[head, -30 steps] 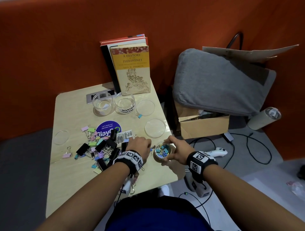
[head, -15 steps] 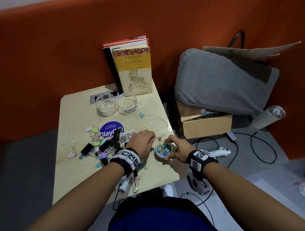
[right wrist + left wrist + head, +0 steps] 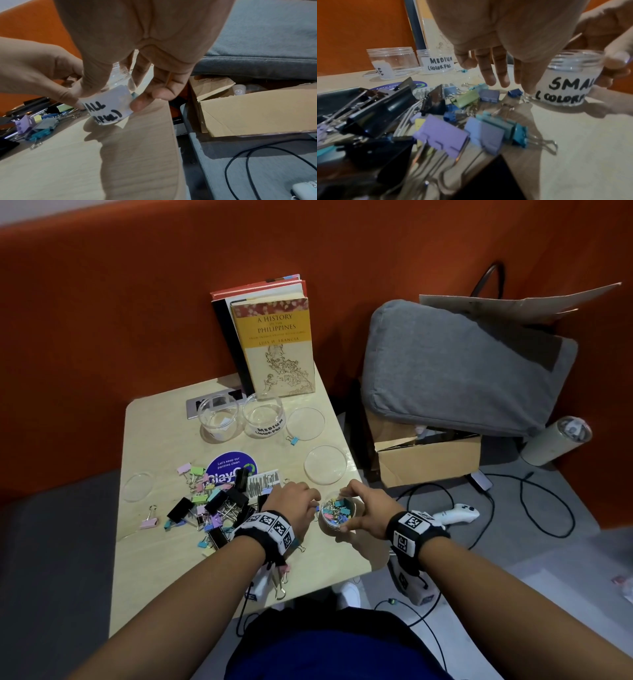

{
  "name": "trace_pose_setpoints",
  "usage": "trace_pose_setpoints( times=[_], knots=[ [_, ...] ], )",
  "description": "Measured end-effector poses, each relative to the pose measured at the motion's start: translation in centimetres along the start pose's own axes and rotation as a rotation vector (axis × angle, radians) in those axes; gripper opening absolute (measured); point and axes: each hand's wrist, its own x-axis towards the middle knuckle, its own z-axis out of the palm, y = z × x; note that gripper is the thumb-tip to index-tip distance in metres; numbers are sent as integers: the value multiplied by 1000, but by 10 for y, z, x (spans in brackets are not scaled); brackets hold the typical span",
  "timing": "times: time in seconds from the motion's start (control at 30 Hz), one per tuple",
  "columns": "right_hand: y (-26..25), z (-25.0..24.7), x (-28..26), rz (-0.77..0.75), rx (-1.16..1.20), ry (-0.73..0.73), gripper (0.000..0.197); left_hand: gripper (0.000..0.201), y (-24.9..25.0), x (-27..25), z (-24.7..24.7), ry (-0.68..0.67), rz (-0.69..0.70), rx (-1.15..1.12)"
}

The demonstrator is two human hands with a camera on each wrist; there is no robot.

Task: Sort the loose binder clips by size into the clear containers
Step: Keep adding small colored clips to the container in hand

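A small clear jar labelled SMALL (COLORFUL) stands near the table's right front edge. Several small coloured clips lie inside it. My right hand grips the jar from the side, thumb and fingers around its wall. My left hand hovers just left of the jar, fingers hanging straight down and holding nothing. A small blue clip lies under its fingertips. The pile of loose binder clips, black and pastel in mixed sizes, lies left of my left hand.
Two more clear jars, one labelled MEDIUM, stand at the back before leaning books. Clear lids lie on the table. A lone blue clip sits by the rear lid. A cardboard box and cables lie on the floor to the right.
My left hand has shifted slightly beside the jar. The right hand keeps its grip on the jar, which stays in place.
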Motion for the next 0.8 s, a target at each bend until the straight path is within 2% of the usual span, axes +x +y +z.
trace_pose_setpoints(
  times=[0.27,0.4,0.63,0.8],
  knots=[
    [-1,1,0,-18,-47,12,69,22,7,0,11,-57,42,162],
    [0,1,0,-47,-61,13,84,14,4,2,11,-71,34,193],
    [0,-1,4,-75,-123,-1,82,15,2,2,15,-54,8,55],
    [2,2,5,-58,-153,-1,80,14,-5,-5,0,118,0,-139]
  ],
)
